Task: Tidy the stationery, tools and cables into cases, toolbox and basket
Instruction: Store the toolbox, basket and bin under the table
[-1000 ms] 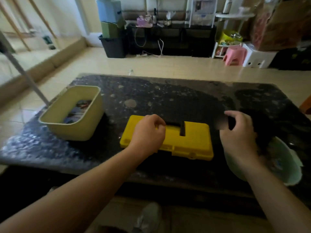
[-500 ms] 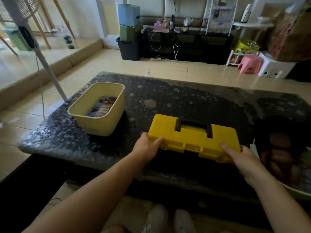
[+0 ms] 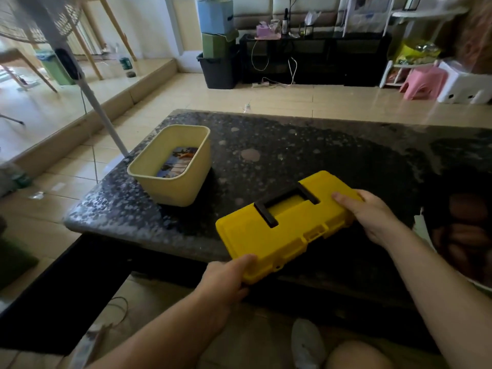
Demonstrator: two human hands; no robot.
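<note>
Yellow toolbox [image 3: 282, 227] is being held at lower centre, at the counter's [image 3: 319, 145] near edge. Its ends are being clasped by left grip [image 3: 226, 275] and right grip [image 3: 370, 214], fingers curled.

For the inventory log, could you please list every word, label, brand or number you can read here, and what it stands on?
Nothing here can be read.
Yellow toolbox: no label shows on its lid or front.
Printed item in the cream basket: colourful, too blurred to read.
Bottle on the floor: green label, too small to read.
</note>
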